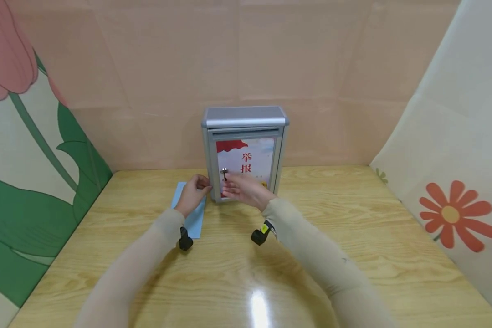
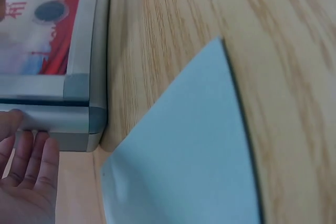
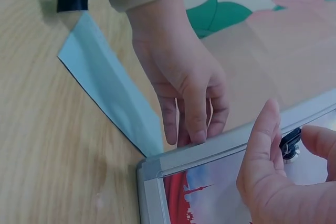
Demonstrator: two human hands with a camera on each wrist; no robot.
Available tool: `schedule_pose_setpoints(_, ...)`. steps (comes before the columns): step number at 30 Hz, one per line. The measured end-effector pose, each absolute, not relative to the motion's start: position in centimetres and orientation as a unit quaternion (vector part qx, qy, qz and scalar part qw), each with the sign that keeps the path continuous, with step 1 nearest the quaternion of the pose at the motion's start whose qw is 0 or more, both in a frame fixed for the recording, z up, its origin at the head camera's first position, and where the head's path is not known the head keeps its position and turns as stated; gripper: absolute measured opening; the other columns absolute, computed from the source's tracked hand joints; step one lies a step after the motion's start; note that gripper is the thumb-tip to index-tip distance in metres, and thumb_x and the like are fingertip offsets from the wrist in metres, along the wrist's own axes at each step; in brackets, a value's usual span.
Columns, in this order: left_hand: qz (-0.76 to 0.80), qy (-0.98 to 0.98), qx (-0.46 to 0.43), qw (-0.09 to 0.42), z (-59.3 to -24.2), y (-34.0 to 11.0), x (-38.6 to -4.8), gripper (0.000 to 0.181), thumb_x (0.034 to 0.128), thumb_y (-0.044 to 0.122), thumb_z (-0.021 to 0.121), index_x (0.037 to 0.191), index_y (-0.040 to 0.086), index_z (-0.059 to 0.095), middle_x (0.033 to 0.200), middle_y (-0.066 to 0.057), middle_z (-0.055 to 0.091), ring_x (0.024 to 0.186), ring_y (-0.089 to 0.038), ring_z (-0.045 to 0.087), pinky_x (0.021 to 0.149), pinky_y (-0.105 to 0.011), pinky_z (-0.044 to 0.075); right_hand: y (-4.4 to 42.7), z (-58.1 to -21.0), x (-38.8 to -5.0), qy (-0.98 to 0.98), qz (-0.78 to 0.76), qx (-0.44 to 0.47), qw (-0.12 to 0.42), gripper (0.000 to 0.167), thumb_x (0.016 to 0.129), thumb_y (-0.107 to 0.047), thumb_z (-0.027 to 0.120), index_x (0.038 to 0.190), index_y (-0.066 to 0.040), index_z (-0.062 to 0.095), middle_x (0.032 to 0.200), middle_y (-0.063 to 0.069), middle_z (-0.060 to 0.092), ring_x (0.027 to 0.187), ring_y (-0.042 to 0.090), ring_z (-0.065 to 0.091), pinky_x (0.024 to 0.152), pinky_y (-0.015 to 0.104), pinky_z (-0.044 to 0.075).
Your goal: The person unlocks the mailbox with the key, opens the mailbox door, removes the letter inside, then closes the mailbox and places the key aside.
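Note:
A silver-framed metal letter box (image 1: 256, 146) with a red-and-white poster and Chinese characters stands upright on the table. My right hand (image 1: 249, 189) is at the left side of its front. Between thumb and forefinger it pinches a small black-headed key (image 3: 290, 141) at the round lock (image 3: 293, 156). My left hand (image 1: 193, 193) touches the box's left side edge, its fingers loosely bent along the frame (image 2: 50, 116). Beneath that hand lies a light-blue paper piece (image 1: 194, 224), partly covered by the hand and wrist.
The box stands on a wood-grain table (image 1: 332, 228) close to a pinkish back wall covering (image 1: 168, 82). Printed flower sheets (image 1: 459, 214) rise along both sides. A small black camera (image 1: 185, 239) hangs from the left wrist, another (image 1: 259, 237) from the right.

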State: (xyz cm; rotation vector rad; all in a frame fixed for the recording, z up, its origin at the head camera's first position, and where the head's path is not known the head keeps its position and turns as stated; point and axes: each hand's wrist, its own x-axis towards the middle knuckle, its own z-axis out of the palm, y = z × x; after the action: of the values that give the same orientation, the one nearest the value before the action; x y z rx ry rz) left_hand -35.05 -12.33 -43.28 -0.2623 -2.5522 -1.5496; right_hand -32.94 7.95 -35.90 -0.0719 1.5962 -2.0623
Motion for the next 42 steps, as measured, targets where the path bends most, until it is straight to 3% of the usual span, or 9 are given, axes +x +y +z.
schedule_pose_setpoints(12, -0.514, -0.850, -0.082, 0.081, -43.2, -12.2, -34.9, 0.022, 0.0953, 0.014, 0.061, 0.112, 0.003, 0.053, 0.110, -0.014, 0.060, 0.105, -0.029, 0.057, 0.089, -0.042, 0.049, 7.1, -35.9, -34.5, 0.579, -0.773, 0.007, 0.260, 0.030, 0.100, -0.019, 0.053, 0.126, -0.003, 0.050, 0.126, 0.018, 0.051, 0.092, 0.018, 0.058, 0.086, 0.026, 0.053)
schedule_pose_setpoints(17, -0.515, -0.849, -0.082, 0.088, -43.2, -12.1, -35.0, 0.022, 0.0950, 0.013, 0.062, 0.112, 0.002, 0.054, 0.109, -0.015, 0.060, 0.104, -0.029, 0.058, 0.089, -0.042, 0.048, 6.7, -35.9, -34.5, 0.573, -0.786, 0.016, 0.231, 0.024, 0.099, -0.015, 0.055, 0.118, -0.001, 0.055, 0.107, 0.013, 0.055, 0.086, 0.017, 0.058, 0.079, 0.024, 0.054)
schedule_pose_setpoints(21, -0.513, -0.850, -0.082, 0.088, -43.1, -12.1, -35.0, 0.022, 0.0951, 0.013, 0.062, 0.112, 0.002, 0.054, 0.109, -0.015, 0.061, 0.104, -0.028, 0.058, 0.089, -0.041, 0.048, 6.1, -35.8, -33.9, 0.617, -0.767, 0.004, 0.177, 0.025, 0.097, -0.010, 0.057, 0.116, 0.006, 0.057, 0.089, 0.007, 0.056, 0.077, 0.013, 0.058, 0.076, 0.024, 0.055)
schedule_pose_setpoints(24, -0.514, -0.850, -0.080, 0.082, -43.0, -12.2, -34.9, 0.022, 0.0955, 0.015, 0.062, 0.112, 0.003, 0.054, 0.109, -0.014, 0.061, 0.104, -0.027, 0.058, 0.088, -0.040, 0.049, 5.6, -35.6, -33.3, 0.691, -0.713, -0.024, 0.118, 0.019, 0.097, -0.013, 0.058, 0.102, 0.005, 0.058, 0.081, 0.005, 0.057, 0.070, 0.012, 0.060, 0.082, 0.034, 0.057)
schedule_pose_setpoints(28, -0.510, -0.853, -0.077, 0.081, -42.9, -12.3, -34.9, 0.023, 0.0955, 0.017, 0.062, 0.112, 0.004, 0.054, 0.109, -0.013, 0.061, 0.104, -0.027, 0.058, 0.088, -0.040, 0.049, 5.4, -35.4, -32.9, 0.741, -0.666, -0.044, 0.071, 0.017, 0.097, -0.016, 0.059, 0.085, -0.005, 0.052, 0.079, 0.006, 0.058, 0.066, 0.014, 0.062, 0.088, 0.047, 0.054)
schedule_pose_setpoints(36, -0.510, -0.853, -0.074, 0.085, -43.1, -12.4, -35.2, 0.023, 0.0948, 0.017, 0.063, 0.111, 0.003, 0.054, 0.109, -0.014, 0.061, 0.105, -0.028, 0.058, 0.089, -0.042, 0.048, 5.7, -35.8, -33.7, 0.630, -0.759, -0.009, 0.162, 0.013, 0.100, -0.013, 0.052, 0.101, -0.002, 0.058, 0.101, 0.014, 0.056, 0.080, 0.015, 0.059, 0.084, 0.029, 0.055)
schedule_pose_setpoints(42, -0.506, -0.856, -0.075, 0.078, -43.1, -12.4, -35.2, 0.024, 0.0951, 0.018, 0.063, 0.112, 0.003, 0.054, 0.110, -0.014, 0.061, 0.105, -0.028, 0.058, 0.089, -0.042, 0.049, 6.1, -36.1, -34.0, 0.562, -0.804, 0.010, 0.196, 0.009, 0.099, -0.009, 0.052, 0.100, -0.003, 0.058, 0.105, 0.014, 0.055, 0.083, 0.015, 0.060, 0.080, 0.024, 0.055)
